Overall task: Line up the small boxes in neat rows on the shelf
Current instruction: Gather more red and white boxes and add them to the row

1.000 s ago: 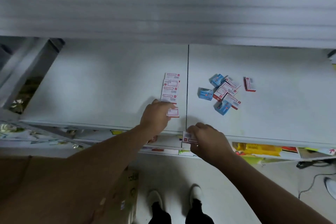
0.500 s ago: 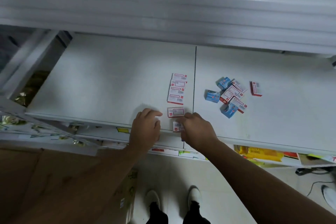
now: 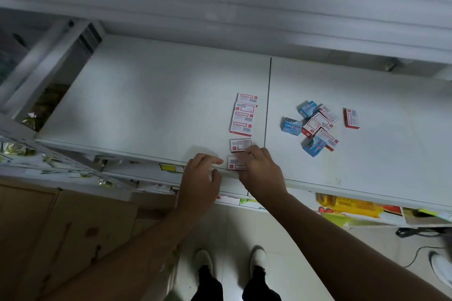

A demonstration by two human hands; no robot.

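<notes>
A white shelf [image 3: 151, 95] seen from above, with two bare hands at its front edge. A column of white-and-red small boxes runs away from the hands, each lying flat with its long axis across the shelf, left to right. The nearest box [image 3: 235, 163] sits at the shelf's front lip between the two hands. The right hand [image 3: 260, 171] covers that box's right end, fingers curled over it; whether they pinch it or only press on it cannot be told. The left hand [image 3: 200, 179] rests on the shelf edge just left of the box, fingers loosely extended, its fingertips [image 3: 216, 161] close to the box's left end. Just beyond the right fingers lies a second box [image 3: 239, 144], then a tight stack of four boxes [image 3: 244, 115] farther back. Well to the right of the right hand lies a loose pile of blue and white-red boxes [image 3: 314, 127], pointing every which way, with one red box [image 3: 351, 118] standing apart lengthwise.
</notes>
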